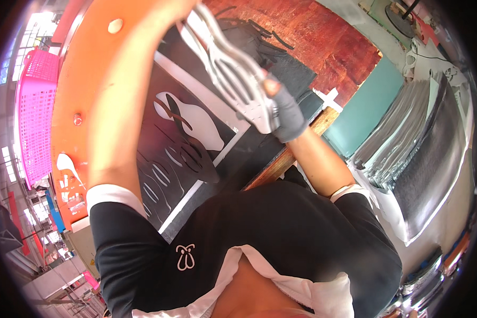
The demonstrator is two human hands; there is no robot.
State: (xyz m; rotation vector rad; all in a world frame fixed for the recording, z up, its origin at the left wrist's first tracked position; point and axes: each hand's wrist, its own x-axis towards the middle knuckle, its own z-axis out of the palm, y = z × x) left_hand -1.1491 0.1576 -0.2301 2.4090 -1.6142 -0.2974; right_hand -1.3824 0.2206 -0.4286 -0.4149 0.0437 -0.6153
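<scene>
My right hand (pixel 290 115), in a grey glove with a bare thumb tip, grips the lower end of a long white and grey patterned strip (pixel 225 63) with curved dark bands. The strip slants up to the top edge, where it meets my left hand (pixel 184 7). The frame cuts off that hand and blurs it, so its fingers are hidden. Under my arms, a white rounded cut-out shape (pixel 196 123) shows on a dark surface. Beside it lies a dark sheet (pixel 161 177) with curved slits and pale outlines.
An orange table (pixel 74 58) curves along the left, with a pink perforated basket (pixel 37 116) at its edge and a white spoon-like piece (pixel 65 162). A worn red board (pixel 334 50) is at the back. On the right lie layered grey sheets (pixel 395 130). A wooden edge (pixel 275 168) runs before me.
</scene>
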